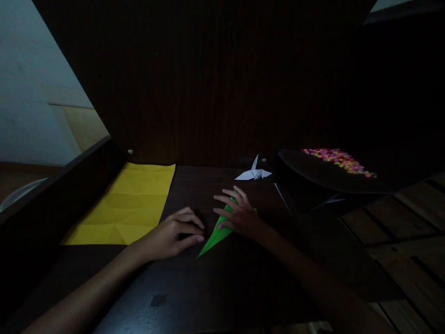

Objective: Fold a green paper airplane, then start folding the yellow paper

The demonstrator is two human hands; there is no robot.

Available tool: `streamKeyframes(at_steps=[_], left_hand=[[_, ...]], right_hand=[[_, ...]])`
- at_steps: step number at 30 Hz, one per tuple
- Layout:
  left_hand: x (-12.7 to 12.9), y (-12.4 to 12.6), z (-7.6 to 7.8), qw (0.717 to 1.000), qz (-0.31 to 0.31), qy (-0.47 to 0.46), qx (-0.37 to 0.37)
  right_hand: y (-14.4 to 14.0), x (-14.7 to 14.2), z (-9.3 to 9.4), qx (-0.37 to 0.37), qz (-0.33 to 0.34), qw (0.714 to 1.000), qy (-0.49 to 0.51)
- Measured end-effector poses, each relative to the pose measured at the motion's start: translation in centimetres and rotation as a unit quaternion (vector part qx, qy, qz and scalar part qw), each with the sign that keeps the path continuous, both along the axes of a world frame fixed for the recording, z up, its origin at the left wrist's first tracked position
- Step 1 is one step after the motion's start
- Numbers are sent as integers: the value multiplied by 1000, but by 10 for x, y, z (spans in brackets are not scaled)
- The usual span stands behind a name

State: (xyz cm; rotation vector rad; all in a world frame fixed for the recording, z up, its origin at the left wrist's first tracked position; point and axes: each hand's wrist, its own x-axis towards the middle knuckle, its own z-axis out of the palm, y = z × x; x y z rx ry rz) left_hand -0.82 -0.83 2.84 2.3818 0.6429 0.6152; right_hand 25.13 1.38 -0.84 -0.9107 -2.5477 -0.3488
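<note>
On the dark wooden worktop (222,287), the left hand (170,236) rests curled and empty beside the folded green paper (213,236), which the open right hand (239,215) presses flat. A creased yellow sheet (128,204) lies at ten o'clock, a white paper crane (253,172) at one o'clock, colourful beads (339,160) beyond.

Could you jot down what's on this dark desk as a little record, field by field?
Surface: dark wooden desk, dimly lit
Left hand: resting on the desk, fingertips beside the green folded paper
Right hand: pressed flat on the green folded paper
Green paper shape: long, narrow, pointed toward the person
Left side: creased yellow sheet, lying flat
Behind: white paper crane
Right: dark tray with small colourful pieces
</note>
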Motion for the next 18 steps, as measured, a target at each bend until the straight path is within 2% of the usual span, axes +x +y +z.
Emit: streamKeyframes(at_steps=[3,6,18], left_hand=[[9,-2,-18,999,12,2,36],[15,-5,-28,996,-4,27,80],[16,-10,-23,985,5,108,134]], right_hand=[[1,-2,-2,28,-13,999,5],[0,-4,-3,45,-24,999,19],[-2,-10,-10,12,-80,993,88]])
